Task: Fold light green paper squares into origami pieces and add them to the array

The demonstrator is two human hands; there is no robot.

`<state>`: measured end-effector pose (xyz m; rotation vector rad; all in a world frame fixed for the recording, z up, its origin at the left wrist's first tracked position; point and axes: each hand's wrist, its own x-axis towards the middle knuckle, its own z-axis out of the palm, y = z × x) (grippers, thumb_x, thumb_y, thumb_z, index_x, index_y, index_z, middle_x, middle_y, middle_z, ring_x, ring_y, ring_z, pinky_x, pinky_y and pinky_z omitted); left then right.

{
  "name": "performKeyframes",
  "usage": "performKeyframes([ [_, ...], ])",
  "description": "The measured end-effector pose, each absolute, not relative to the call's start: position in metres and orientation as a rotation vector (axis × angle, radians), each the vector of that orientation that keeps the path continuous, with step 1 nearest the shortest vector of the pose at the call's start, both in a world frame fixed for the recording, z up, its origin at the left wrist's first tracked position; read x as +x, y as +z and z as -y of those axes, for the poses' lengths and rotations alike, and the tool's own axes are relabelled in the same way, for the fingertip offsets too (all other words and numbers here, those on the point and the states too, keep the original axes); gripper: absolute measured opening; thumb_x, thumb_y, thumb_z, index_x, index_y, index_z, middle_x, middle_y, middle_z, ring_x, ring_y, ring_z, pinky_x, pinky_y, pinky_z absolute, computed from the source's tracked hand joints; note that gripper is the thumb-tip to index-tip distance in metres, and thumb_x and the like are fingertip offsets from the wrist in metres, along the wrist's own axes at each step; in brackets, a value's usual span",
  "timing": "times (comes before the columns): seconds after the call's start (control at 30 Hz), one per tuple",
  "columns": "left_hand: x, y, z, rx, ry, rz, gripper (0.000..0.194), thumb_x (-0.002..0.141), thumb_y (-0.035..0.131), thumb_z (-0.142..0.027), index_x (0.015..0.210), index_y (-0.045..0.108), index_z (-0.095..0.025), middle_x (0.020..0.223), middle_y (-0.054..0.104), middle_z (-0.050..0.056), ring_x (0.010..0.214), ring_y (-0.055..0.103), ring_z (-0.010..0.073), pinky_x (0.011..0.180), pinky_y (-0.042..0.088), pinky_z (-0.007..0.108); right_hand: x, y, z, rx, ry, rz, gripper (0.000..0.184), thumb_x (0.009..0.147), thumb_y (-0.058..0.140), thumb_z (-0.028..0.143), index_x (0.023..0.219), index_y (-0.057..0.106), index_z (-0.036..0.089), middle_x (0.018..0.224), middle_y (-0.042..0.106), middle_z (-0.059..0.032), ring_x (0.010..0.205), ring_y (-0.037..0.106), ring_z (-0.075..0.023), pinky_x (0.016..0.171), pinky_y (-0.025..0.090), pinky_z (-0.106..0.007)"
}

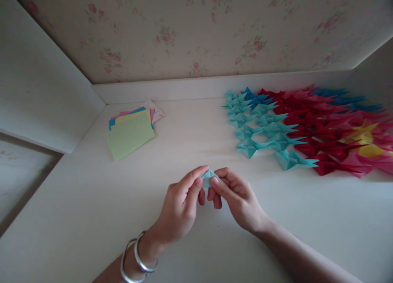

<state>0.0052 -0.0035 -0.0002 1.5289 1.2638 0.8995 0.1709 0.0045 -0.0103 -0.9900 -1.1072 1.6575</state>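
Between my two hands is a small piece of folded light-blue paper (208,179), its top coming to a point. My left hand (184,203) pinches its left side between thumb and forefinger; two silver bangles (139,256) circle that wrist. On the other side, my right hand (238,199) grips the paper with the thumb in front and the fingers curled behind. Part of the paper is covered by the fingertips. Both hands are held over the white tabletop (196,242), near its middle.
Rows of folded paper cranes stand at the right: turquoise ones (248,147) nearest, then red ones (310,129), with blue, pink and yellow among them. A fanned stack of coloured paper sheets (132,133) lies at the back left. A flowered wall (184,37) rises behind.
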Motion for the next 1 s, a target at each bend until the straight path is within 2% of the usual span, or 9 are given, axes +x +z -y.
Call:
performKeyframes([
  [0.17, 0.006, 0.0, 0.003, 1.445, 0.862, -1.284, 0.041, 0.1, 0.046, -0.04, 0.136, 0.051, -0.021, 0.065, 0.059, -0.003, 0.055, 0.052, 0.0111, 0.049, 0.04, 0.019, 0.172, -0.01, -0.005, -0.993, 1.694, 1.134, 0.029, 0.095, 0.058, 0.045, 0.087, 0.056, 0.017, 0.069, 0.066, -0.0009, 0.056, 0.057, -0.0099, 0.053, 0.044, -0.023],
  [0.27, 0.007, 0.001, 0.001, 1.493, 0.822, -1.242, 0.032, 0.098, 0.05, -0.04, 0.122, 0.061, -0.019, 0.07, 0.062, 0.0, 0.06, 0.055, 0.0115, 0.052, 0.042, 0.019, 0.171, -0.009, -0.006, -0.984, 1.731, 1.158, 0.03, 0.094, 0.059, 0.047, 0.089, 0.057, 0.017, 0.067, 0.063, 0.0001, 0.056, 0.056, -0.0101, 0.054, 0.045, -0.023],
  [0.33, 0.008, 0.003, -0.001, 1.478, 0.809, -1.218, 0.029, 0.099, 0.048, -0.039, 0.112, 0.064, -0.019, 0.066, 0.06, -0.002, 0.056, 0.052, 0.0105, 0.05, 0.041, 0.019, 0.171, -0.009, -0.007, -0.984, 1.724, 1.204, 0.031, 0.095, 0.056, 0.048, 0.09, 0.058, 0.017, 0.066, 0.061, 0.0005, 0.057, 0.056, -0.0107, 0.054, 0.046, -0.023],
  [0.47, 0.006, 0.005, 0.0, 1.439, 0.804, -1.174, 0.028, 0.1, 0.048, -0.039, 0.104, 0.066, -0.018, 0.06, 0.055, -0.004, 0.049, 0.048, 0.0085, 0.045, 0.039, 0.018, 0.174, -0.011, -0.005, -1.088, 1.536, 1.396, 0.035, 0.098, 0.051, 0.047, 0.085, 0.061, 0.017, 0.067, 0.064, -0.0022, 0.061, 0.059, -0.0133, 0.058, 0.047, -0.025],
  [0.67, 0.003, 0.003, 0.008, 1.446, 0.854, -1.151, 0.029, 0.099, 0.05, -0.038, 0.112, 0.067, -0.017, 0.057, 0.055, -0.004, 0.047, 0.052, 0.0088, 0.042, 0.039, 0.018, 0.175, -0.015, 0.003, -1.142, 1.261, 1.642, 0.026, 0.103, 0.043, 0.033, 0.083, 0.055, 0.02, 0.061, 0.06, 0.0022, 0.052, 0.055, -0.0106, 0.053, 0.044, -0.022],
  [0.83, 0.006, 0.002, 0.007, 1.384, 0.891, -1.078, 0.029, 0.099, 0.051, -0.037, 0.113, 0.068, -0.017, 0.058, 0.058, -0.003, 0.043, 0.052, 0.0076, 0.041, 0.041, 0.017, 0.174, -0.014, 0.005, -1.135, 1.087, 1.677, 0.022, 0.101, 0.045, 0.026, 0.081, 0.053, 0.021, 0.059, 0.055, 0.0036, 0.048, 0.048, -0.0095, 0.049, 0.038, -0.022],
  [1.0, 0.009, 0.005, 0.002, 1.301, 0.859, -1.06, 0.034, 0.101, 0.046, -0.039, 0.116, 0.065, -0.015, 0.065, 0.065, 0.0, 0.054, 0.061, 0.0116, 0.053, 0.051, 0.022, 0.175, -0.015, 0.006, -1.158, 1.104, 1.588, 0.019, 0.101, 0.047, 0.028, 0.086, 0.055, 0.021, 0.06, 0.055, 0.0028, 0.05, 0.049, -0.0112, 0.049, 0.039, -0.023],
])
